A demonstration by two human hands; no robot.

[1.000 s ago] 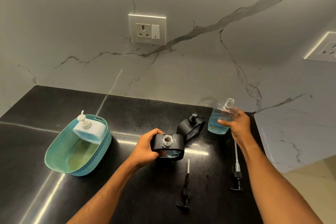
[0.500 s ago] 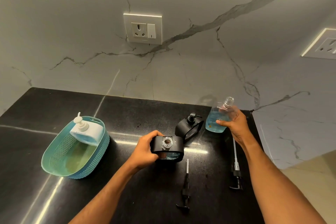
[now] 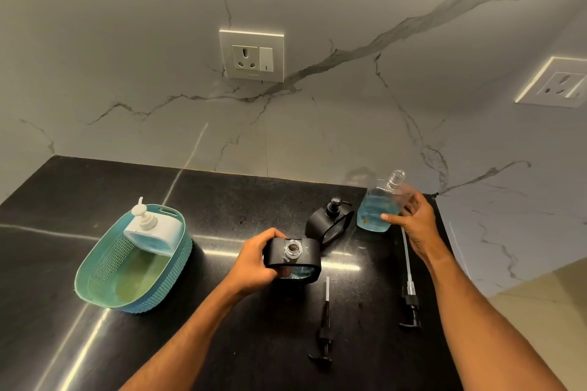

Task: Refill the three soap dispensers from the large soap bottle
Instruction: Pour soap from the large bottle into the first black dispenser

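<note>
Black stone formed the worktop [image 3: 95, 343], which filled the lower frame under a veined marble wall. At right of centre, the right hand [image 3: 416, 222] held the large bottle [image 3: 376, 206] up off the worktop, fingers and thumb curled round its side. The bottle was clear, uncapped, tilted with its neck toward the upper right, and about half full of blue soap. At centre, the left hand [image 3: 254, 260] gripped an open black dispenser [image 3: 293, 259] from its left end, fingers wrapped over the top edge. Its clear neck was bare, and a little blue liquid showed through its front window. Whether it rested on the worktop could not be told. Just behind it, between the two hands, a second black dispenser [image 3: 330, 222] stood with its pump fitted. Two loose pumps lay in front: a short one [image 3: 324, 324] below the open dispenser, and a long-tubed one [image 3: 409, 289] at right, beside the right forearm. At left, well apart from the others, a white dispenser [image 3: 157, 228] with a white pump leaned inside the far end of a teal basket [image 3: 104, 279]. One socket [image 3: 251, 55] sat on the wall at upper centre, another socket [image 3: 559, 82] at the right edge.
</note>
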